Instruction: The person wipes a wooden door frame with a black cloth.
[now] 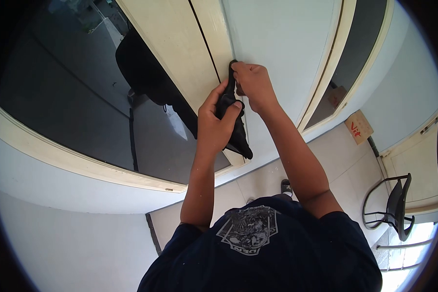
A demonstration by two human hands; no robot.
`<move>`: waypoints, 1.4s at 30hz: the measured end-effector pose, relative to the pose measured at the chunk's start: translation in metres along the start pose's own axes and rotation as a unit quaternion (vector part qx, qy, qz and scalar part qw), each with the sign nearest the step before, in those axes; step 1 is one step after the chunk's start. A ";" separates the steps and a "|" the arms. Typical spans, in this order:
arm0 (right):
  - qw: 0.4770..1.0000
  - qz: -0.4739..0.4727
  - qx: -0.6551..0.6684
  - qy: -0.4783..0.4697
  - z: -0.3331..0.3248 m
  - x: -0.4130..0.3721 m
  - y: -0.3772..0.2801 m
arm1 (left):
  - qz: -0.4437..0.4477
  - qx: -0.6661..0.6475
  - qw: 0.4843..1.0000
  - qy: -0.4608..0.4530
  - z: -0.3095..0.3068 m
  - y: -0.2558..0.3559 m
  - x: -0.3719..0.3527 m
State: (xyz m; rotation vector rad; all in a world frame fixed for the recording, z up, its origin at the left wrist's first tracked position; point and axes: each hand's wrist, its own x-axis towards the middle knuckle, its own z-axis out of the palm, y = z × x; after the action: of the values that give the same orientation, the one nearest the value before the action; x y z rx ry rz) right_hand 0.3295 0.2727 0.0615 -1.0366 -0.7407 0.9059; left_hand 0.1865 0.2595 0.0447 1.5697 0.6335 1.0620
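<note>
A long black fabric bundle [239, 134] hangs in front of a pale door, its lower end narrowing to a blunt tip. Its kind is hard to make out; it resembles a loosely folded umbrella. My left hand [213, 120] is wrapped around the middle of it, thumb pressed on the front and fingers behind. Higher up, my right hand [252, 83] pinches the narrow upper end between thumb and fingertips. The remaining right fingers curl under, partly hidden.
Behind the bundle stands a light blue door panel [282, 44] with a cream frame [168, 36]. To the left is a dark glass pane [73, 92] with reflections. A cardboard box [359, 127] and a black chair [399, 207] stand on the tiled floor [331, 155] at right.
</note>
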 end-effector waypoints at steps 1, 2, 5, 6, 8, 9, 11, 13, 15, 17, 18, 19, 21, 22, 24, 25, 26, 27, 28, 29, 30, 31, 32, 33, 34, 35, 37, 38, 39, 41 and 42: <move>1.000 0.005 -0.003 0.007 -0.001 -0.001 0.006 | 0.000 0.012 1.000 -0.004 -0.001 -0.004 0.001; 1.000 0.011 -0.006 0.013 -0.002 -0.002 0.011 | -0.002 0.022 1.000 -0.007 0.000 -0.009 0.000; 0.999 0.028 -0.028 0.027 -0.006 -0.009 0.023 | -0.015 0.027 0.999 -0.002 0.006 -0.025 -0.005; 0.999 0.027 -0.029 0.030 -0.007 -0.009 0.023 | -0.016 0.026 1.000 -0.004 0.006 -0.026 -0.005; 1.000 0.017 0.003 0.016 -0.004 -0.007 0.014 | 0.003 -0.008 1.000 -0.002 0.007 -0.019 -0.006; 1.000 0.014 0.001 0.017 -0.002 -0.004 0.007 | 0.005 -0.010 1.000 -0.003 0.006 -0.013 -0.003; 1.000 -0.007 -0.001 -0.003 0.003 0.001 -0.006 | 0.022 -0.022 0.999 0.015 0.004 -0.001 0.001; 1.000 -0.001 -0.003 0.005 0.001 -0.001 0.002 | 0.022 -0.014 1.000 0.003 0.002 -0.006 0.003; 1.000 0.010 -0.010 0.013 -0.005 -0.003 0.019 | 0.017 -0.010 1.000 -0.006 0.003 -0.016 -0.001; 0.998 0.032 -0.032 0.033 -0.009 -0.006 0.031 | -0.023 0.005 1.000 -0.010 0.007 -0.024 -0.007; 0.998 0.033 -0.032 0.034 -0.011 -0.005 0.033 | -0.024 0.005 1.000 -0.010 0.007 -0.024 -0.007; 0.999 0.029 -0.031 0.025 -0.010 -0.006 0.027 | -0.015 0.001 1.000 -0.007 0.007 -0.022 -0.008; 0.999 0.021 -0.030 0.017 -0.002 -0.005 0.005 | -0.003 -0.003 1.000 -0.006 0.007 -0.014 -0.004; 0.999 -0.002 -0.033 0.008 0.005 -0.003 -0.010 | 0.026 -0.016 0.999 0.012 0.007 -0.008 0.000; 0.999 -0.023 -0.034 -0.002 0.010 -0.001 -0.017 | 0.054 -0.026 0.998 0.031 0.003 0.002 0.001; 0.998 -0.034 -0.053 -0.003 0.010 0.001 -0.014 | 0.035 -0.021 0.999 0.019 -0.002 0.006 0.002; 0.996 -0.046 -0.071 -0.003 0.009 0.003 -0.011 | 0.016 -0.018 1.000 0.007 -0.005 0.008 0.002; 0.998 -0.032 -0.059 -0.002 0.004 0.002 -0.002 | 0.018 -0.019 1.000 0.009 -0.004 0.003 0.003; 0.998 -0.030 -0.062 -0.004 0.000 0.002 0.012 | 0.005 -0.002 1.000 0.000 -0.005 -0.008 0.000; 0.998 -0.012 -0.062 0.002 -0.005 0.000 0.025 | -0.009 0.014 1.000 -0.011 -0.006 -0.015 -0.003; 0.998 0.006 -0.061 0.008 -0.009 0.000 0.036 | -0.011 0.013 1.000 -0.009 -0.005 -0.019 -0.006; 0.998 0.020 -0.054 0.007 -0.008 -0.003 0.031 | -0.007 0.024 1.000 -0.011 -0.004 -0.021 -0.007; 0.998 0.021 -0.055 0.007 -0.006 -0.004 0.025 | -0.002 0.034 0.999 -0.014 -0.002 -0.021 -0.008; 0.998 -0.002 -0.059 0.016 -0.002 -0.004 0.018 | -0.002 0.034 0.999 -0.015 -0.002 -0.018 -0.008; 0.997 -0.025 -0.063 0.024 0.001 -0.002 0.008 | 0.021 0.010 1.000 -0.003 -0.001 -0.009 -0.005; 0.997 -0.047 -0.051 0.014 0.005 0.000 -0.006 | 0.046 -0.015 0.999 0.010 0.000 0.000 -0.002; 0.997 -0.050 -0.062 0.003 0.005 0.006 -0.015 | 0.035 -0.010 0.999 0.001 -0.003 0.012 0.004; 0.996 -0.054 -0.070 -0.008 0.006 0.008 -0.016 | 0.024 -0.003 1.000 -0.009 -0.005 0.015 0.006; 0.996 -0.058 -0.060 0.006 0.005 0.004 -0.008 | 0.026 -0.001 1.000 -0.009 -0.007 0.012 0.006; 0.996 -0.043 -0.078 0.019 -0.003 0.001 0.023 | 0.019 0.025 0.999 -0.024 -0.006 -0.006 0.000; 0.995 -0.026 -0.096 0.034 -0.009 -0.001 0.040 | 0.019 0.024 0.999 -0.024 -0.005 -0.018 -0.005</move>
State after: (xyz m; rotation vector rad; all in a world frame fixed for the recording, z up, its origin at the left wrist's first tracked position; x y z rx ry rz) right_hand 0.3261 0.2770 0.0212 -1.2058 -0.8051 0.7630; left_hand 0.1826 0.2625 0.0263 1.6493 0.6039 1.0410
